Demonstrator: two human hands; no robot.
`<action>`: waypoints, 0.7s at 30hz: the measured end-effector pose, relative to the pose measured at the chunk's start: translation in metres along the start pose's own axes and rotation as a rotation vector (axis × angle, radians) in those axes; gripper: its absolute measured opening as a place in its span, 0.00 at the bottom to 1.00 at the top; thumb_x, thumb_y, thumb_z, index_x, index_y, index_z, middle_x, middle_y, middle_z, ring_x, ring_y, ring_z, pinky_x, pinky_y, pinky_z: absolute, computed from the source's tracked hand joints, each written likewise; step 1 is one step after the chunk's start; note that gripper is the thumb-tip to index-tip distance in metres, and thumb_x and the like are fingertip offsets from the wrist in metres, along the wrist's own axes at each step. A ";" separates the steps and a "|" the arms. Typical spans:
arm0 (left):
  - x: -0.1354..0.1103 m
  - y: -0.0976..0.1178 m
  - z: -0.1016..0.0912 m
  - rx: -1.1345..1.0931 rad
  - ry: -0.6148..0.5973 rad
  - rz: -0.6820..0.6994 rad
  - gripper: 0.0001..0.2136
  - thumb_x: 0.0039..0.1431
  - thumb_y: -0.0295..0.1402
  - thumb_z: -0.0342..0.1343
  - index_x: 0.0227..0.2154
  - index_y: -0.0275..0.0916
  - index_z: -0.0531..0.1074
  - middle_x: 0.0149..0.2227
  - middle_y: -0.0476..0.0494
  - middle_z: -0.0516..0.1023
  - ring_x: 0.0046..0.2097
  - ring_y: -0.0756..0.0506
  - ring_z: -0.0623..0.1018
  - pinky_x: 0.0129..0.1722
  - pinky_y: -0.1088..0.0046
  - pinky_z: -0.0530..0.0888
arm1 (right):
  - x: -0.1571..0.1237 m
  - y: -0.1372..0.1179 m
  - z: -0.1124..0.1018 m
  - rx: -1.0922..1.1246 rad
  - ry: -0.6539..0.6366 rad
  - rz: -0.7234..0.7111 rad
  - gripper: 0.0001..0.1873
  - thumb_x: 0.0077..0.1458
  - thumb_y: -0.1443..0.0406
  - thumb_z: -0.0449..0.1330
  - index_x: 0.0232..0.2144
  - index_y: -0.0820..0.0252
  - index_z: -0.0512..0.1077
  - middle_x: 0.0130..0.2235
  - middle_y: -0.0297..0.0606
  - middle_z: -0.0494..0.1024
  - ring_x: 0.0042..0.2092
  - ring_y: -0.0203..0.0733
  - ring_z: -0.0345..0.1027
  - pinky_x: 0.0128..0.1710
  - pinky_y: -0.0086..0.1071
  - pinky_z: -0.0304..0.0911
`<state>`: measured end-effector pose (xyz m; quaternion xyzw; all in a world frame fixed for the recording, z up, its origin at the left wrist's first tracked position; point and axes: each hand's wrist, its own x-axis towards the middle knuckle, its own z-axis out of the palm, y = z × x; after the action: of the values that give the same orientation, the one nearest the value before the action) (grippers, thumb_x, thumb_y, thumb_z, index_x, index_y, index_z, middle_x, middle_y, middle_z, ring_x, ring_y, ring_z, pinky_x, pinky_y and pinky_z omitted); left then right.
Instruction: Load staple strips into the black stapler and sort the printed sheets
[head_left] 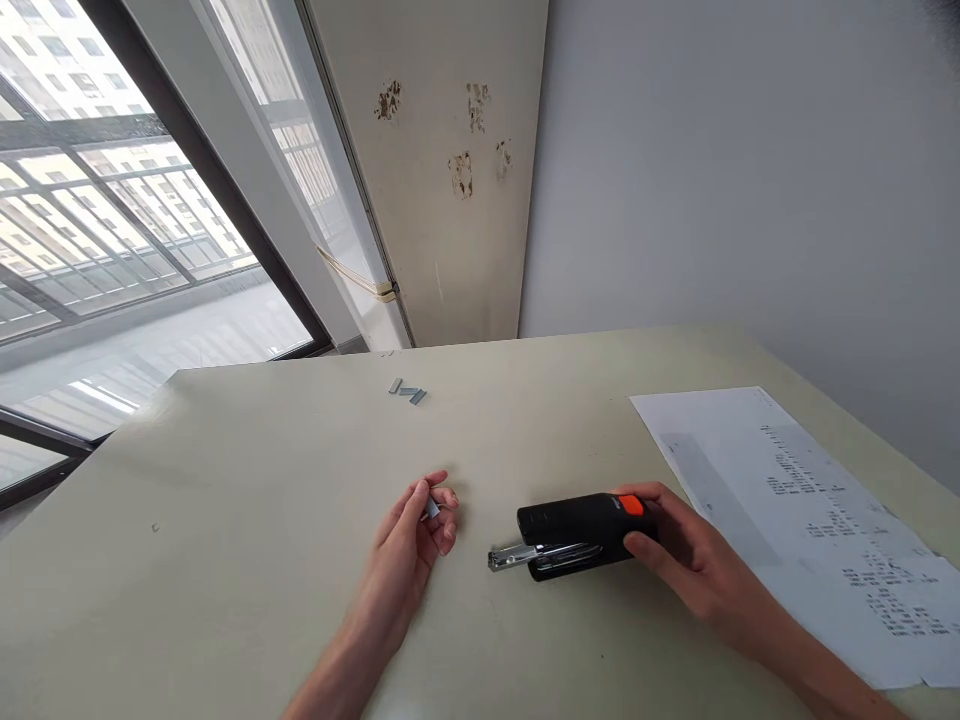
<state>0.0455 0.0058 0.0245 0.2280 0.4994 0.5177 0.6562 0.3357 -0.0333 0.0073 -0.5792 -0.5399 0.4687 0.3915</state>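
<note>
In the head view, a black stapler (pixel 574 522) with an orange patch near its rear lies on its side. Its metal staple tray sticks out of the front end, toward the left. My right hand (pixel 682 550) grips the stapler's rear end, thumb on the near side. To the left of the tray, my left hand (pixel 416 530) is closed in a pinch with the palm turned partly up. Between its thumb and fingers shows a small strip of staples (pixel 432 508), grey and partly hidden. The hand and the stapler are apart.
Several short staple strips (pixel 409 391) lie near the far edge of the pale table (pixel 247 560). A tiny bent staple (pixel 155 527) is at the left. Printed sheets of paper (pixel 720 480) lie at the right, by the wall. A window stands beyond the left edge.
</note>
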 end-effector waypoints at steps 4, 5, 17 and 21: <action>0.002 0.002 -0.001 -0.099 0.039 -0.058 0.09 0.69 0.30 0.59 0.47 0.31 0.78 0.35 0.45 0.77 0.29 0.53 0.75 0.30 0.78 0.76 | -0.001 0.006 0.002 -0.012 -0.074 0.007 0.20 0.66 0.44 0.58 0.47 0.50 0.69 0.41 0.37 0.78 0.42 0.45 0.74 0.44 0.36 0.73; 0.003 0.003 0.000 -0.114 0.042 -0.065 0.09 0.70 0.29 0.58 0.48 0.31 0.78 0.35 0.44 0.78 0.30 0.52 0.76 0.31 0.77 0.77 | -0.001 0.007 0.002 -0.008 -0.085 0.001 0.20 0.65 0.44 0.59 0.47 0.50 0.69 0.40 0.37 0.78 0.42 0.45 0.74 0.44 0.36 0.73; 0.001 0.015 0.008 -0.272 0.030 -0.163 0.15 0.73 0.32 0.51 0.54 0.27 0.74 0.56 0.27 0.81 0.57 0.34 0.83 0.57 0.60 0.81 | 0.003 0.012 0.002 -0.157 -0.152 -0.045 0.21 0.65 0.47 0.62 0.54 0.49 0.73 0.58 0.43 0.81 0.57 0.54 0.76 0.57 0.45 0.73; -0.006 0.018 0.012 -0.271 -0.003 -0.128 0.13 0.72 0.33 0.54 0.50 0.29 0.76 0.55 0.28 0.82 0.59 0.32 0.82 0.61 0.58 0.78 | 0.004 0.009 -0.003 -0.274 -0.199 -0.072 0.17 0.67 0.50 0.61 0.53 0.46 0.73 0.61 0.39 0.79 0.58 0.52 0.75 0.58 0.47 0.72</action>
<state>0.0484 0.0097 0.0460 0.1057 0.4375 0.5371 0.7134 0.3406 -0.0301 -0.0012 -0.5584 -0.6552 0.4314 0.2699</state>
